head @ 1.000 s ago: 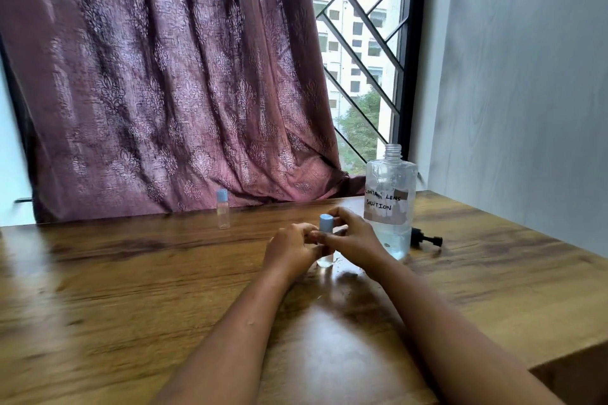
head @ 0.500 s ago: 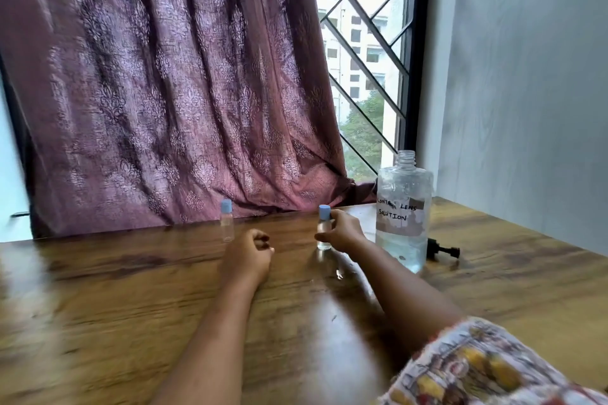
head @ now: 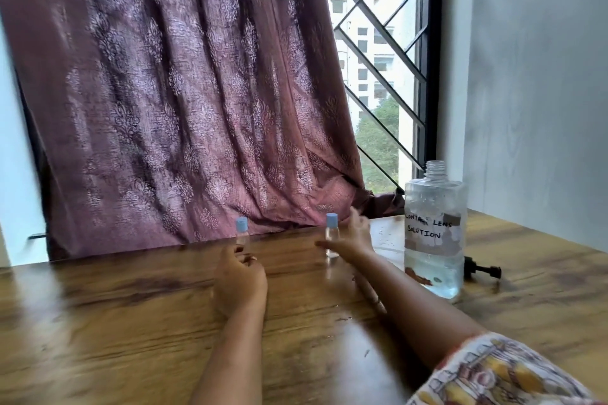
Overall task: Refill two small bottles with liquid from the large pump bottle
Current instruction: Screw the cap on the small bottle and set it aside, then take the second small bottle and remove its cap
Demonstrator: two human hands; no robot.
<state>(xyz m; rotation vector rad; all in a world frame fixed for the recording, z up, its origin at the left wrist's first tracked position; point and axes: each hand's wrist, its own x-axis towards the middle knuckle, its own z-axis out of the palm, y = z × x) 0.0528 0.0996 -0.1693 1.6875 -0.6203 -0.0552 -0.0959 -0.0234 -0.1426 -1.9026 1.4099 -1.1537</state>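
The table (head: pixel 98 322) under my arms is glossy brown wood with dark grain streaks, and a mauve curtain (head: pixel 171 92) with a pale printed motif hangs in soft folds behind it.

My right hand (head: pixel 350 237) is spread, fingers loose and gripping nothing. A small clear bottle (head: pixel 331 235) with a round blue cap stands upright just inside its fingers, on the thumb side; motion blur keeps me from saying whether a fingertip grazes it.

My left hand (head: pixel 240 279) is loosely curled, knuckles down near the wood, with nothing in it. The second small bottle (head: pixel 241 231), the same slim clear cylinder with a blue cap, stands upright just beyond its fingertips, apart from them.

Off to the outer side of my right hand stands the large bottle (head: pixel 435 233), clear plastic, square-shouldered, its threaded neck uncapped, liquid low inside and a hand-lettered label reading "CONTACT LENS SOLUTION". The black pump head (head: pixel 482 270) lies on its side behind that bottle's base.
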